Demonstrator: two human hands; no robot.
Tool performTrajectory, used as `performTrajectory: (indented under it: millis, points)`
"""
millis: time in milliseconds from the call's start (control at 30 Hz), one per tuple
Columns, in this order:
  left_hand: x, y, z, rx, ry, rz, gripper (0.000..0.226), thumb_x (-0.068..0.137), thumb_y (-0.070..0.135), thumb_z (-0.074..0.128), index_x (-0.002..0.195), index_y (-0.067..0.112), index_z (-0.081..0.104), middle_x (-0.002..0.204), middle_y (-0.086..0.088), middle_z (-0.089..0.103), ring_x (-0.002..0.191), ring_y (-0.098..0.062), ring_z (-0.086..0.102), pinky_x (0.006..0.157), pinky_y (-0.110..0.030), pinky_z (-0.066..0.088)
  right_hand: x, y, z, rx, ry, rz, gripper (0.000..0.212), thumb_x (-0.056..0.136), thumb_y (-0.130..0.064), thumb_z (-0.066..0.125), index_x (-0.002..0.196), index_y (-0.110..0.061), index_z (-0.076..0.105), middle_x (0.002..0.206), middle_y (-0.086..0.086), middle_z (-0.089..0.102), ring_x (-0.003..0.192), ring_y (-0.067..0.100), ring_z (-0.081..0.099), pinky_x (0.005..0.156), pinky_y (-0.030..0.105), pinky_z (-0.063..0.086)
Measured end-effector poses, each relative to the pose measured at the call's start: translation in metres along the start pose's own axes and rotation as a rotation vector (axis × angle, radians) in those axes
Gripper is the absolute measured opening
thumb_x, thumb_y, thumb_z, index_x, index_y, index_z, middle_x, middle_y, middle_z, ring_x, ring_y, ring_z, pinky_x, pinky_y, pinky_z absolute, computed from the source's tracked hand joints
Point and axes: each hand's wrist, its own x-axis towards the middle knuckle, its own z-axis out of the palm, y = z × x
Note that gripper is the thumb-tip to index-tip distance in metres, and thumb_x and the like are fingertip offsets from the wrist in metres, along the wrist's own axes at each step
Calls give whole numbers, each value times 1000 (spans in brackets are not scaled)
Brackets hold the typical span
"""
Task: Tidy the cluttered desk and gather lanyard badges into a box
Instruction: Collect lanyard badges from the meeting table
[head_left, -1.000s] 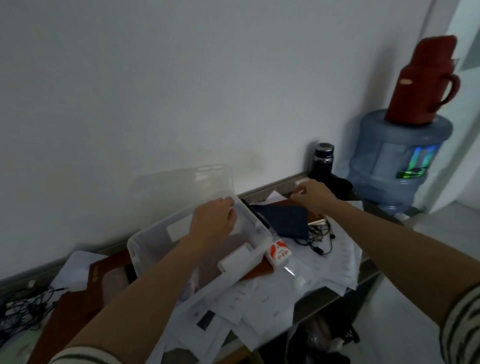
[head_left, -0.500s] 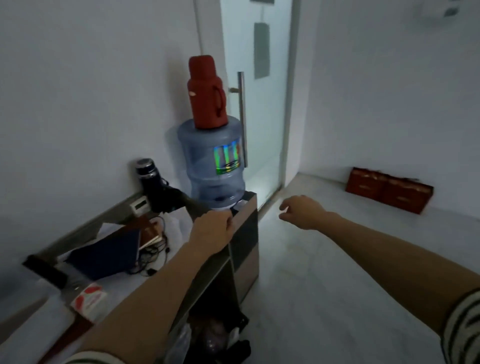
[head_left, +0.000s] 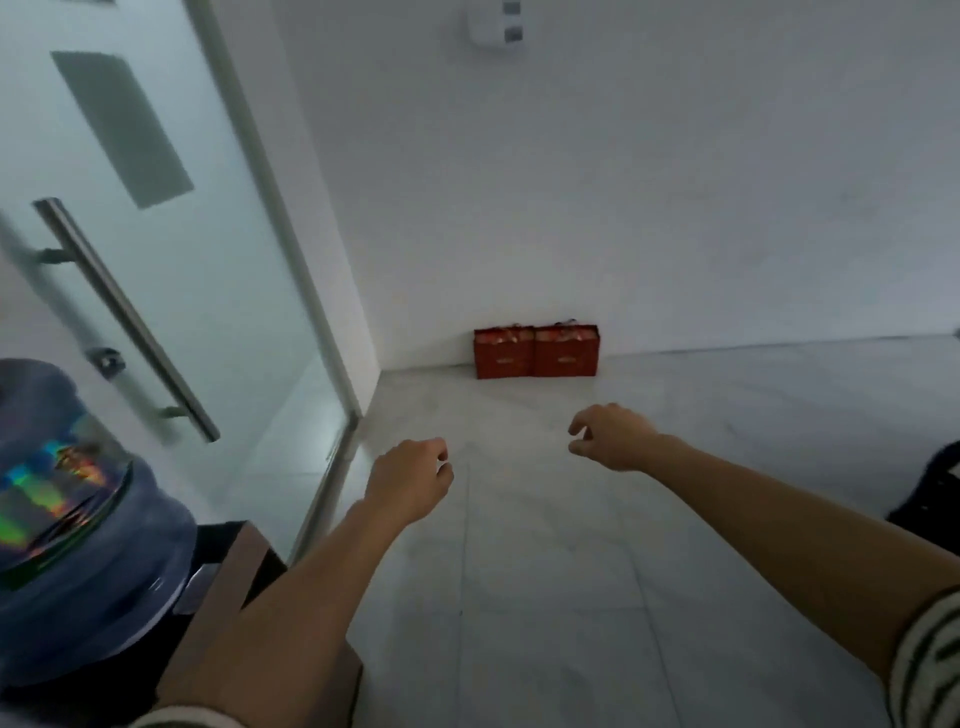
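Note:
The desk, the clear box and the lanyard badges are out of view. My left hand (head_left: 410, 480) hangs in the air over the grey tiled floor with its fingers loosely curled and nothing in it. To its right, my right hand (head_left: 610, 436) is also in the air, fingers loosely bent and thumb apart, holding nothing. Both forearms reach forward from the bottom of the view.
A blue water jug (head_left: 67, 525) on a brown cabinet (head_left: 260, 566) fills the lower left. Behind it is a frosted glass door (head_left: 208, 270) with a steel bar handle (head_left: 124, 317). Two red boxes (head_left: 535, 352) stand against the far wall. A dark object (head_left: 935, 493) lies at the right edge.
The view has swung right, away from the desk toward the door and far wall. My left hand left the clear box, my right hand left the desk items; both now hang free.

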Motion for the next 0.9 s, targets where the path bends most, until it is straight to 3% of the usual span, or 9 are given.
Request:
performTrajectory:
  millis: [200, 500, 900]
  points:
    - [174, 76, 24, 51, -85, 258, 26, 94, 37, 48, 111, 21, 61, 96, -2, 68, 84, -21, 63, 69, -30, 47, 52, 109, -58, 70, 102, 302, 35, 92, -41, 57, 123, -24, 61, 118, -1, 66, 107, 21, 60, 90, 34, 49]
    - [330, 233, 92, 39, -233, 552, 29, 93, 36, 48, 113, 21, 61, 102, -2, 67, 89, -21, 62, 69, -30, 45, 68, 282, -82, 141, 109, 631, 37, 93, -42, 57, 125, -25, 59, 120, 1, 64, 109, 23, 59, 92, 37, 50]
    - [540, 467, 140, 13, -297, 703, 32, 92, 39, 50, 118, 24, 61, 110, -4, 68, 99, -24, 63, 83, -34, 51, 171, 524, -176, 219, 178, 759, 40, 92, -44, 58, 126, -23, 59, 122, 3, 63, 106, 24, 61, 89, 37, 51]
